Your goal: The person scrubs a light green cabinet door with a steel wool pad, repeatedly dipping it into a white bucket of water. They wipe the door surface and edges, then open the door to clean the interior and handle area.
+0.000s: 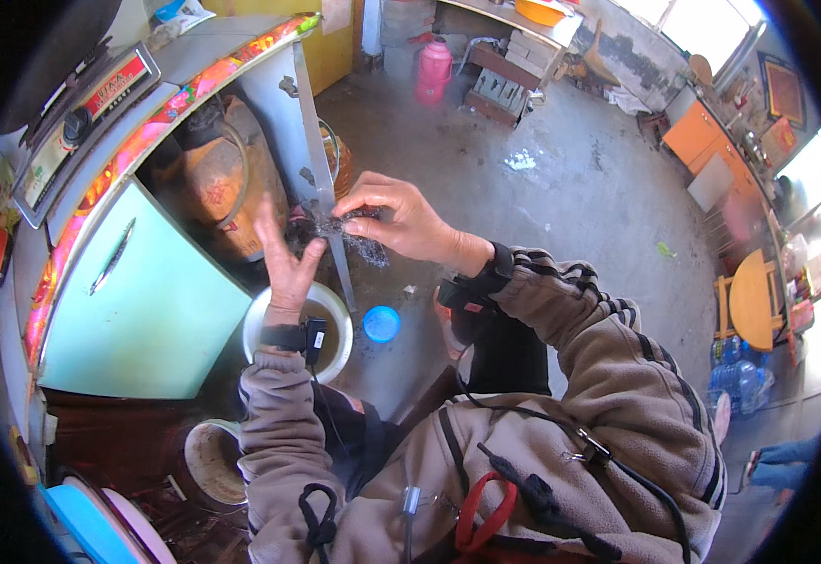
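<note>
My right hand point(407, 220) pinches a tangled steel wool scourer point(366, 248) between thumb and fingers, at the edge of an open cabinet door point(309, 134). On the door's other side, my left hand point(285, 264) is raised with thumb and fingers apart, holding nothing; whether it touches the door is unclear. Behind it, a rusty orange gas cylinder point(223, 187) stands inside the cabinet. Below my left wrist sits a white basin point(342, 345) with murky liquid, partly hidden by my forearm. Beside it on the floor lies a round blue lid or shallow dish point(382, 324).
A closed pale green cabinet door point(149, 303) and a gas stove point(86, 127) are at left. A white bucket point(216, 458) stands lower left. Farther off are a pink thermos flask point(433, 70), a wooden stool point(752, 299) and plastic water bottles point(738, 377). A person's legs point(784, 462) show at right.
</note>
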Tool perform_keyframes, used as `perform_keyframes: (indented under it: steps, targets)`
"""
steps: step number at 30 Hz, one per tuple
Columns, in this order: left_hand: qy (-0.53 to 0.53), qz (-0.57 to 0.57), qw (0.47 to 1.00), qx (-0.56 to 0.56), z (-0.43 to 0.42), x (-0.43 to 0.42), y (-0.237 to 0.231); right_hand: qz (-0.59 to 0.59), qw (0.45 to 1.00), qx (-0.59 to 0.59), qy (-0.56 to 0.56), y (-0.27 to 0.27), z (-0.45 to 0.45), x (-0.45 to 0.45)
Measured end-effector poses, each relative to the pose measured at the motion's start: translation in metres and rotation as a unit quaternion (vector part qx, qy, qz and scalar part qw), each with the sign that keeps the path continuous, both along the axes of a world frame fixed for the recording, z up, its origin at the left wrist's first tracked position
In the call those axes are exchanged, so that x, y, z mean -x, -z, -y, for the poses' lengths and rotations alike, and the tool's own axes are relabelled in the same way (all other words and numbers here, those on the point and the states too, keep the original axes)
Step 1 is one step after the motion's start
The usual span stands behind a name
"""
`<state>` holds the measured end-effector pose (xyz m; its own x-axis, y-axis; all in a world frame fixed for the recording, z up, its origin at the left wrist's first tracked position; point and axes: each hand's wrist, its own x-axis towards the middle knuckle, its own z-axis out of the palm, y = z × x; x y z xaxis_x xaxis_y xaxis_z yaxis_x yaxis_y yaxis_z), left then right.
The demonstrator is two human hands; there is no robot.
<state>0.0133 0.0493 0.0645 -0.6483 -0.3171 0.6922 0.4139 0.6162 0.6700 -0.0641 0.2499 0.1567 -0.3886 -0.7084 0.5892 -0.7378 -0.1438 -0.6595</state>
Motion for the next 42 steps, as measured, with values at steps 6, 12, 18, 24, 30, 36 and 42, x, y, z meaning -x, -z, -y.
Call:
perform_keyframes:
  steps: [6,12,18,24,30,36,42]
  targets:
    - [-0.012,0.043,0.999,-0.023,0.001,-0.05,-0.024,0.233,0.972,0.0,0.04,0.022,-0.007,0.027]
    - [0.013,0.011,0.996,-0.092,-0.026,-0.055,-0.061,0.136,0.975,0.174,0.021,0.015,0.009,0.013]
    - [-0.001,0.032,0.99,-0.136,-0.051,-0.025,-0.073,-0.066,0.947,0.243,0.198,0.019,0.041,-0.022]
    - [0.041,0.066,0.96,-0.268,-0.068,-0.024,-0.068,-0.14,0.93,0.254,0.224,0.032,0.041,-0.025]
    - [0.045,0.065,0.957,-0.279,-0.069,-0.031,-0.067,-0.094,0.947,0.226,0.209,0.031,0.046,-0.025]
    - [0.014,0.06,0.971,-0.231,-0.07,-0.034,-0.063,-0.109,0.935,0.244,0.233,0.031,0.041,-0.03]
    - [-0.012,0.023,0.974,-0.225,-0.074,-0.036,-0.068,-0.069,0.945,0.239,0.214,0.027,0.05,-0.027]
